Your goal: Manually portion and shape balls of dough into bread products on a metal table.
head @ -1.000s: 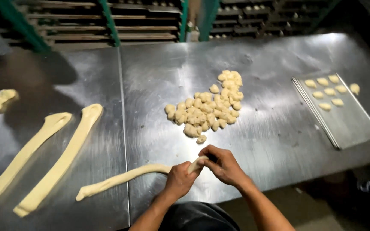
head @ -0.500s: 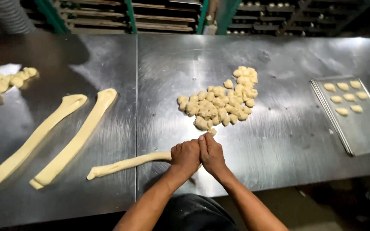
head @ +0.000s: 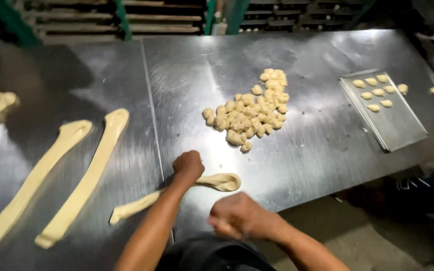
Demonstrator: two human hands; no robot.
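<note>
Steel tabletop (head: 302, 165) fills the head view, and the left hand (head: 188, 165) is fisted around a pale dough rope (head: 146, 200) that runs from near left to a curled end (head: 225, 181) just right of the fist. Right hand (head: 234, 217) hangs closed and blurred off the near edge; whether it holds anything, I cannot tell. Farther off sits a heap of dough pieces (head: 249, 113), 2 long dough strips (head: 84, 178) at left, and a baking tray (head: 395, 125) at right.

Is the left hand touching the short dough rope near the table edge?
Touching. The head view shows the left hand closed down on the short dough rope, which runs out from under it on both sides. The right hand is apart.
</note>
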